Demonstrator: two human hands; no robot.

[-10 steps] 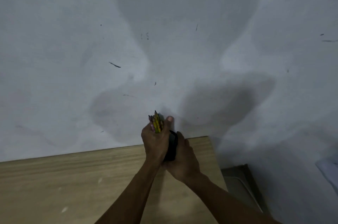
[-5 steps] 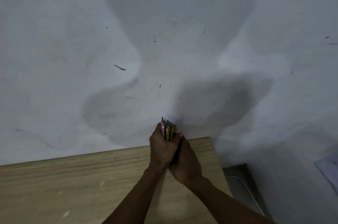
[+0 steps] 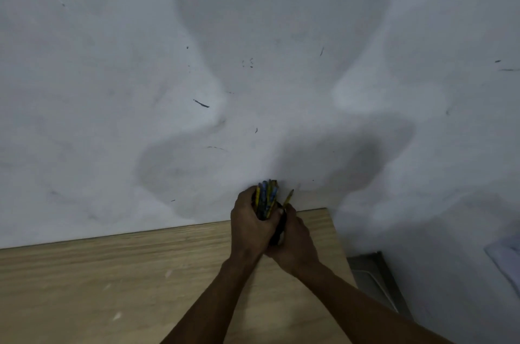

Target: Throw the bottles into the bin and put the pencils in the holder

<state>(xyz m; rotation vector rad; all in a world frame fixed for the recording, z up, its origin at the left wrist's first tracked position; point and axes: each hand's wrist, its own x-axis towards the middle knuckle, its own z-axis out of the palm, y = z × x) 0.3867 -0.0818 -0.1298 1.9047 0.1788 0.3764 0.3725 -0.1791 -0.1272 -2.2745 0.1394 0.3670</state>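
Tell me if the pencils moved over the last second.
Yes. The pencils shifted right, toward the table's far right corner, and lower, toward the holder.

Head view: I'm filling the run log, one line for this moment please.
stage: loading pencils | left hand: grip on bundle of yellow and blue pencils | right hand: steadying black holder

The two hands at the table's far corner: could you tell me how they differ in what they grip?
The left hand is closed round a bunch of pencils, tips pointing up; the right hand grips the dark holder lower down. The left sits higher and in front. Both are closed and pressed together.
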